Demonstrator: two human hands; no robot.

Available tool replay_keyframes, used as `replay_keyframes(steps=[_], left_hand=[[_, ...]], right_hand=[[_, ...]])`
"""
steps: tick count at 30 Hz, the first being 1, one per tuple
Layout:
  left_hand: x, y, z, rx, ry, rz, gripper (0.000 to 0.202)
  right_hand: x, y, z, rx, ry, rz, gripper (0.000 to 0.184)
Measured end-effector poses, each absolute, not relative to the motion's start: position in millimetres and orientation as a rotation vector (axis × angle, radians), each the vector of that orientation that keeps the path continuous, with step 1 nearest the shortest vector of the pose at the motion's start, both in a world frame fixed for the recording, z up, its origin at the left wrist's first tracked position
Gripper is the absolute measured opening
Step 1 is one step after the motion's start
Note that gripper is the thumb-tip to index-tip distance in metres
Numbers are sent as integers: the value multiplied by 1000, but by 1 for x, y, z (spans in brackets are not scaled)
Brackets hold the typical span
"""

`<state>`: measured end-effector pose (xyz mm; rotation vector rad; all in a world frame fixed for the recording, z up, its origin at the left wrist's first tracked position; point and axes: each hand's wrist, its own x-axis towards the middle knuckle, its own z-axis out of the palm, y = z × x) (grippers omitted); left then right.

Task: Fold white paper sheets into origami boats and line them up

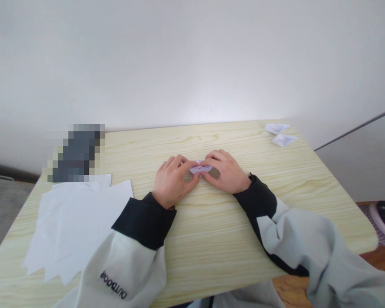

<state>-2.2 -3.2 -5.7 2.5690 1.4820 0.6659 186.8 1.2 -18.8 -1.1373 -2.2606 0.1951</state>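
Between my hands, just above or on the table, is a small folded white paper boat. My left hand pinches its left side between thumb and fingers. From the right, my right hand pinches it the same way, and the fingertips of both hands almost meet at its middle. Two more folded paper boats lie near the table's far right corner, one behind the other. Parts of the held paper are hidden by my fingers.
A pile of white paper sheets lies fanned on the left of the wood-grain table. Behind it is a dark, pixelated object. A white wall borders the far edge. A basket stands beyond the right edge.
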Motion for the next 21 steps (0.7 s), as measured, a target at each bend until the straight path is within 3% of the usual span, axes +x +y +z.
replay_keyframes(steps=[11,17,21], left_hand=[[-2,-4,-5,2606,1493,647,28],[-2,-4,-2,2571,1468,627,32],[-3,-2,-4,2545,1475,640,32]], right_hand=[[185,0,-17,-1169,-2277,208,22],[187,0,-18,-1181,-2173,295,33],[191,2,-19,-1170,-2164,310,24]])
